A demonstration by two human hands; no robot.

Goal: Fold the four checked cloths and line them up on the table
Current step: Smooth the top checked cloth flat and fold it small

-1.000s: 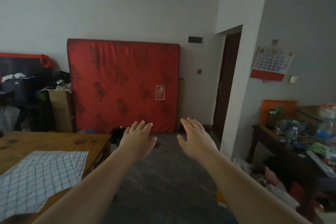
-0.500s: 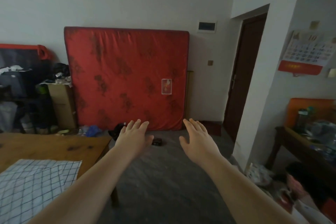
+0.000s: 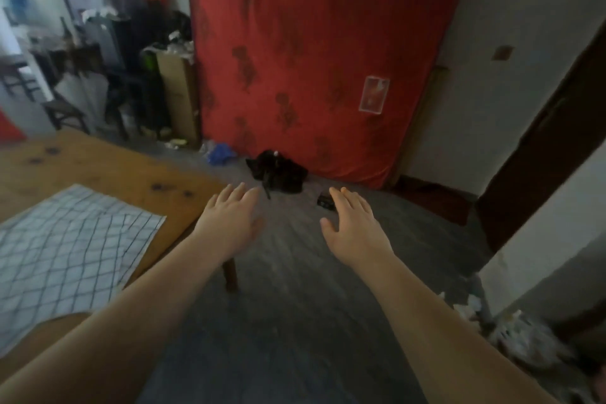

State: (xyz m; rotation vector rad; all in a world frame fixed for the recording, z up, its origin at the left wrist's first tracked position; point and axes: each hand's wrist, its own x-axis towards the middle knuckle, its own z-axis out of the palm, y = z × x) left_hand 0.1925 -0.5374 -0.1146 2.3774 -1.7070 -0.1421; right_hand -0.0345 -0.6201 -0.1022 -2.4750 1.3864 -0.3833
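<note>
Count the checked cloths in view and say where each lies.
1. The checked cloth lies spread on the wooden table at the left, running off the frame's edge. Others may be beneath it or out of view.

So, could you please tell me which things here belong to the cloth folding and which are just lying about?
For the job: checked cloth, wooden table, left hand, right hand, both empty.
Lying about: red mattress, black bundle on the floor, blue object, cardboard box.

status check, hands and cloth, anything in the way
Left hand and right hand both open, holding nothing. Checked cloth spread on the table, untouched. Nothing between hands and cloth.
</note>
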